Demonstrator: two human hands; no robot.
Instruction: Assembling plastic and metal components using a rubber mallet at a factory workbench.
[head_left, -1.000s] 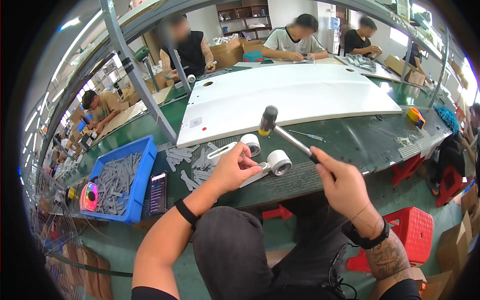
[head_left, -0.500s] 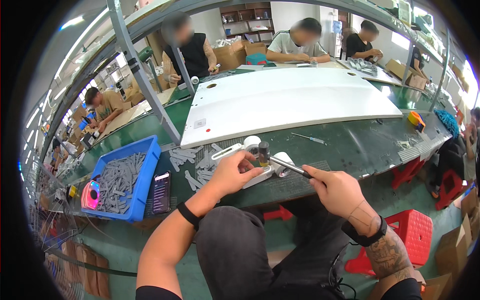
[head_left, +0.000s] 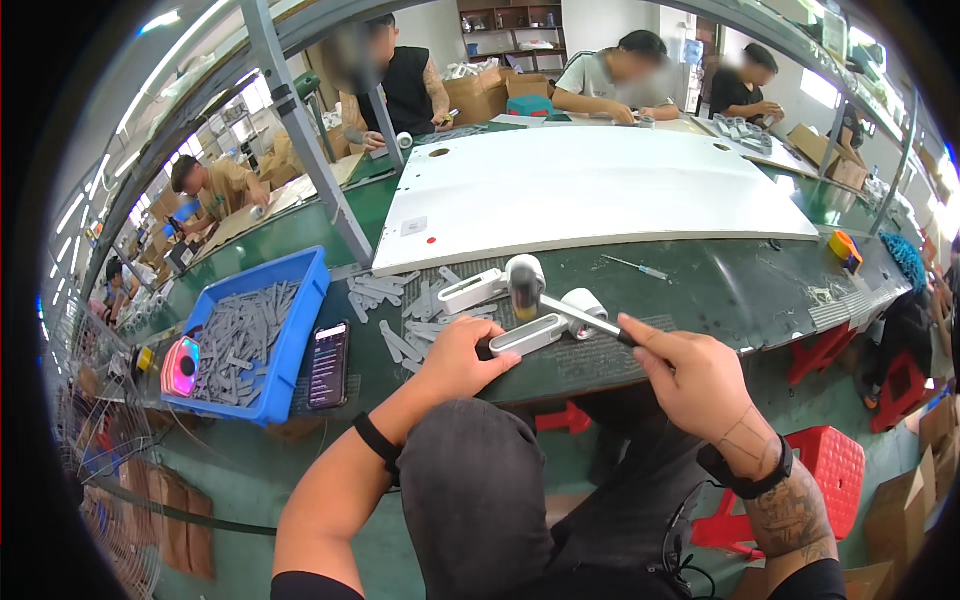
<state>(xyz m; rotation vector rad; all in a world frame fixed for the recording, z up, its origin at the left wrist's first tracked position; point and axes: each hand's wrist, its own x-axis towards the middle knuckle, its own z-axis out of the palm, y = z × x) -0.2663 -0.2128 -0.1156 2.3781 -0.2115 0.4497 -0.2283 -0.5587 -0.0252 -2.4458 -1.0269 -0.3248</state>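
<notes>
Grey bracket (head_left: 528, 335) under left hand (head_left: 462, 357); right hand (head_left: 690, 375) seemingly grips mallet (head_left: 540, 295).

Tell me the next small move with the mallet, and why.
Probably lift the mallet a little and tap again: its head sits on the white bracket, which the left hand pins to the bench, while the right hand grips the handle.

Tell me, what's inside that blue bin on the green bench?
The blue bin holds a loose heap of small grey strip-shaped parts, piled across most of its floor. Whatever lies beneath the heap is covered, and the bin's bottom hardly shows.
</notes>
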